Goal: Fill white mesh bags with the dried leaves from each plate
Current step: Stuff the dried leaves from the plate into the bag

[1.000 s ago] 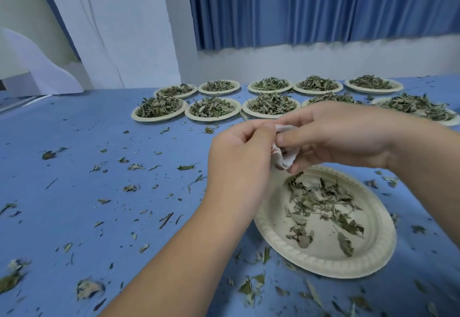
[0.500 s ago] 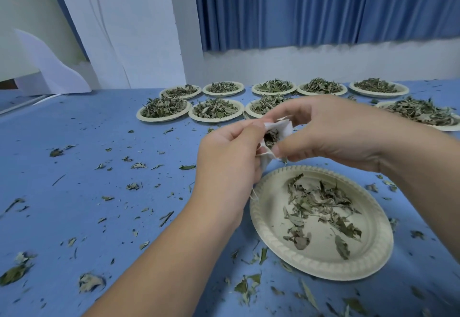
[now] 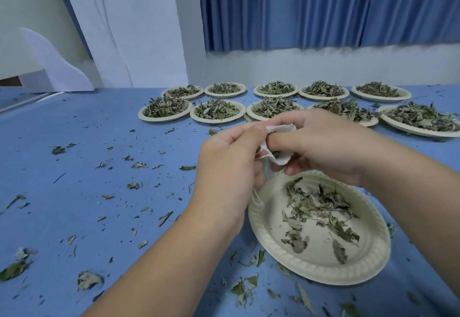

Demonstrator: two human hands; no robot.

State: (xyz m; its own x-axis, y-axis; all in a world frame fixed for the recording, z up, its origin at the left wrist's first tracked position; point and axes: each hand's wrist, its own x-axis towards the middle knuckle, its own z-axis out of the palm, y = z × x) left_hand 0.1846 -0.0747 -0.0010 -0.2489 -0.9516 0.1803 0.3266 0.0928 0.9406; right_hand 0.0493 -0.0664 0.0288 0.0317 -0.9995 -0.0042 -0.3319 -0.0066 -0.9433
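Note:
A small white mesh bag (image 3: 280, 129) is held between both hands above the near cream paper plate (image 3: 373, 262). My left hand (image 3: 229, 164) pinches the bag's left edge with thumb and fingers. My right hand (image 3: 321, 144) grips the bag from the right, with a finger pushed into it. Most of the bag is hidden by the fingers, and its drawstring (image 3: 256, 198) hangs down to the plate's rim. A thin scatter of dried leaves (image 3: 318, 209) lies on that plate.
Two rows of several paper plates heaped with dried leaves (image 3: 216, 110) stand at the back of the blue table (image 3: 74, 142). Loose leaf scraps (image 3: 137, 186) litter the cloth left of and in front of the near plate. White boards lean against the wall behind.
The bag's mouth, which showed leaves inside half a second ago, is now covered by my right fingers. Both hands stay together over the plate's far rim.

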